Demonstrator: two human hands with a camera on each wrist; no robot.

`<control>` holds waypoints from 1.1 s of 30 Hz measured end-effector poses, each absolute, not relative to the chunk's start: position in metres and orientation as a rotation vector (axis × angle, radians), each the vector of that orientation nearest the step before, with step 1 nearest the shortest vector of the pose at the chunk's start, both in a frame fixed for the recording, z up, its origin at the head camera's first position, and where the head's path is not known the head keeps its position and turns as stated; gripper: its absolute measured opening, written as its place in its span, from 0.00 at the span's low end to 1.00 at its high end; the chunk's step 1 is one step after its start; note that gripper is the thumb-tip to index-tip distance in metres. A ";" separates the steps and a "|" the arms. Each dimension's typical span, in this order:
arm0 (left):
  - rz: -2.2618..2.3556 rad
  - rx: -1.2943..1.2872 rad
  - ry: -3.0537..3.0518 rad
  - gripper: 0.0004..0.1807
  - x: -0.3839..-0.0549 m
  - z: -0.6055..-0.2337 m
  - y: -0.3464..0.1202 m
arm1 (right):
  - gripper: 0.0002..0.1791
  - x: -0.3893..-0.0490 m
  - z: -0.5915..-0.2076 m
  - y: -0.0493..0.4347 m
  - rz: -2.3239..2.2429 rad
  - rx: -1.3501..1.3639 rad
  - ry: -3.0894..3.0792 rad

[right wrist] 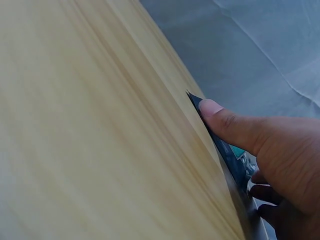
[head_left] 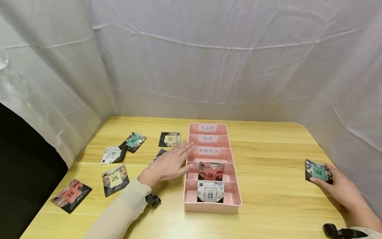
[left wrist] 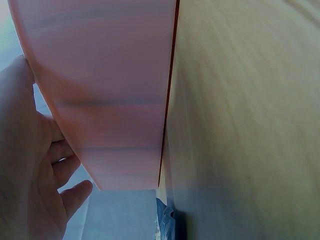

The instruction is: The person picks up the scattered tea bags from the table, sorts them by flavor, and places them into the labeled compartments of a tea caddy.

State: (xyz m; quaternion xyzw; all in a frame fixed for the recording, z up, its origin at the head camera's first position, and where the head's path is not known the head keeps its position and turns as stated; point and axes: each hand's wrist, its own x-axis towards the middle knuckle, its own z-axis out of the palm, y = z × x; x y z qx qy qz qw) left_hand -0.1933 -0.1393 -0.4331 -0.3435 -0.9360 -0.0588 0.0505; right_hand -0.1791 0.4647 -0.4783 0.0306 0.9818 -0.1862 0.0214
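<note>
At the right side of the table, my right hand (head_left: 343,189) pinches a tea sachet (head_left: 318,171) with a green label, thumb on its near edge. In the right wrist view the sachet (right wrist: 223,145) shows nearly edge-on, low by the tabletop. My left hand (head_left: 169,163) lies at the left rim of a pink divided box (head_left: 212,208), its fingers extended over the edge. The left wrist view shows the box's outer side (left wrist: 110,75) beside that hand. A red-label sachet (head_left: 211,173) and a white-label sachet (head_left: 210,193) stand in the box's two nearest compartments.
Left of the box lie loose sachets: red-label (head_left: 71,196), yellow-label (head_left: 115,180), white-label (head_left: 113,154), green-label (head_left: 135,141) and pale yellow-label (head_left: 170,139). Another sachet (head_left: 158,155) is partly hidden by my left hand. Paper labels (head_left: 208,151) mark the far compartments. A grey curtain (head_left: 209,66) surrounds the table.
</note>
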 end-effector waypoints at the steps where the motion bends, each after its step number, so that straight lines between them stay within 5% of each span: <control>1: -0.179 -1.044 -2.851 0.43 -0.193 -0.433 -0.139 | 0.59 -0.179 -0.478 0.464 -0.575 0.104 3.047; 27: -0.164 -1.055 -2.826 0.42 -0.194 -0.435 -0.139 | 0.62 -0.176 -0.472 0.451 -0.721 -0.055 3.202; 33: -0.161 -1.062 -2.819 0.42 -0.195 -0.435 -0.139 | 0.56 -0.175 -0.472 0.448 -0.761 -0.107 3.185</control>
